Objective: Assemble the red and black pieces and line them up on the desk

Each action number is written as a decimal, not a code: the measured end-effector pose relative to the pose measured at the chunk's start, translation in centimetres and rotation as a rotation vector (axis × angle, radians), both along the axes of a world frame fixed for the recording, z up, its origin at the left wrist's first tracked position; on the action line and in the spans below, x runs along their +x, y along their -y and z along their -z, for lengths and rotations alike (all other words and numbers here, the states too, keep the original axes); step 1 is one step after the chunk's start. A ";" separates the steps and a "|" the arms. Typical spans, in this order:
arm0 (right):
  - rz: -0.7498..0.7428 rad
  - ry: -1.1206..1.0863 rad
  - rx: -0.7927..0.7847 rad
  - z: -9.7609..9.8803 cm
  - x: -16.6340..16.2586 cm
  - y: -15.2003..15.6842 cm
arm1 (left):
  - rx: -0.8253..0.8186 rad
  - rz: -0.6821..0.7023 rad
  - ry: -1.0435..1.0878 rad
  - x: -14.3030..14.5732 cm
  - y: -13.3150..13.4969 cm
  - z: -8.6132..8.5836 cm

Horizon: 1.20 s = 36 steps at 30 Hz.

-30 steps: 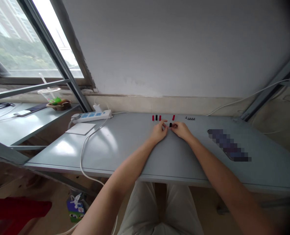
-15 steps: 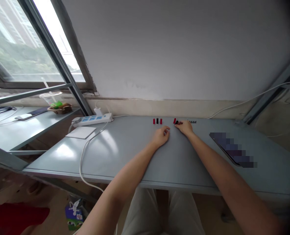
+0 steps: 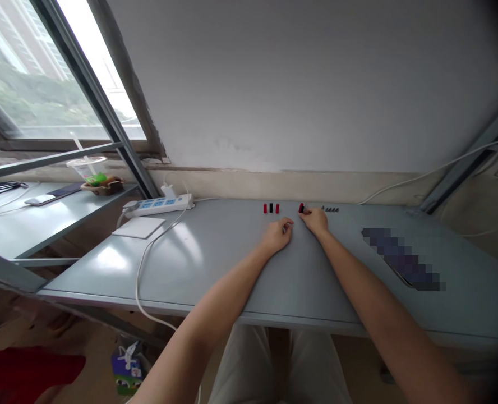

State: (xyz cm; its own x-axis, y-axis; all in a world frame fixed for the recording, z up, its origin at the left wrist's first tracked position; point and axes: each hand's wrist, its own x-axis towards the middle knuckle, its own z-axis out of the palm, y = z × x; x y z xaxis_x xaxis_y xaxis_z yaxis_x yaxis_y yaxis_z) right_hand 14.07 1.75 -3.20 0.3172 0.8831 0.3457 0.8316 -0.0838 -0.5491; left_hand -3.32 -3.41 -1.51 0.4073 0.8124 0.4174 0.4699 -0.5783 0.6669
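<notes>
Only one real container is in view: a clear plastic cup (image 3: 86,166) with a straw, far to the left on the side table (image 3: 17,221). What it holds I cannot tell; something green (image 3: 96,179) lies just beside it. On the grey table (image 3: 215,264) the right hand (image 3: 316,220) lies near the far edge, its fingertips drawn together at a small red piece (image 3: 301,208) with a dark bit beside it. Whether they really pinch it is too small to see. The red piece seems to stand upright, with its long axis vertical. The left hand (image 3: 277,234) rests on the table just beside the right one, fingers curled in together, with nothing seen in them. Left of the red piece, a row of three small pieces (image 3: 270,208), red, black, red, also stands upright. To its right lie some tiny dark parts (image 3: 330,209).
</notes>
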 end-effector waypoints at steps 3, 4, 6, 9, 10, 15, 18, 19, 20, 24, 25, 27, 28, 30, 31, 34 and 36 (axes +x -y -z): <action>-0.021 0.013 -0.012 0.2 0.3 -0.1 | 0.004 -0.003 0.002 0.0 0.0 0.0; -0.028 0.026 -0.017 0.3 0.5 -0.2 | 0.005 -0.003 0.002 0.0 0.0 0.0; -0.040 0.062 -0.035 0.5 0.9 -0.4 | 0.011 -0.001 0.003 0.0 0.0 0.1; -0.062 0.111 -0.053 0.6 1.4 -0.5 | 0.016 -0.001 -0.002 0.0 0.0 0.1; -0.058 0.117 -0.055 0.6 1.5 -0.5 | 0.015 -0.003 -0.006 0.0 0.0 0.1; 0.013 0.079 -0.085 0.0 0.9 -0.1 | 0.012 -0.026 -0.045 0.0 0.1 0.0; 0.033 0.065 -0.106 -0.3 0.6 0.2 | 0.024 -0.049 -0.094 -0.1 0.2 -0.1; 0.036 0.063 -0.111 -0.3 0.6 0.2 | 0.030 -0.059 -0.113 -0.1 0.2 -0.2; 0.036 0.063 -0.115 -0.4 0.6 0.2 | 0.035 -0.072 -0.133 -0.2 0.3 -0.2; 0.028 0.077 -0.137 -0.5 0.7 0.4 | 0.045 -0.192 -0.224 -0.3 0.5 -0.6; 0.031 0.091 -0.153 -0.7 0.7 0.6 | 0.042 -0.233 -0.251 -0.3 0.5 -0.7; 0.031 0.139 -0.200 -1.1 0.8 1.0 | 0.029 -0.290 -0.300 -0.1 0.3 -1.0; 0.026 0.171 -0.229 -1.4 0.8 1.3 | 0.016 -0.302 -0.322 0.0 0.1 -1.1; 0.002 0.235 -0.287 -2.3 0.6 2.0 | -0.021 -0.308 -0.358 0.3 -0.3 -1.4; -0.015 0.260 -0.308 -2.8 0.4 2.5 | -0.041 -0.314 -0.376 0.5 -0.6 -1.6; -0.053 0.274 -0.336 -4.1 -0.5 4.0 | -0.076 -0.326 -0.419 1.0 -1.5 -2.0; -0.076 0.256 -0.295 -4.5 -1.1 4.9 | -0.093 -0.331 -0.445 1.2 -2.0 -2.1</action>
State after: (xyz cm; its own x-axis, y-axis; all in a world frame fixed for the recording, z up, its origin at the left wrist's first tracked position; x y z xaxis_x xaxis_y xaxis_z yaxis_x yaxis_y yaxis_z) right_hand 12.96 -3.15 1.32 0.1836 0.9740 0.1329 0.9483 -0.1399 -0.2849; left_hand -2.11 -1.44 0.59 0.2445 0.9520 0.1844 0.8642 -0.3002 0.4038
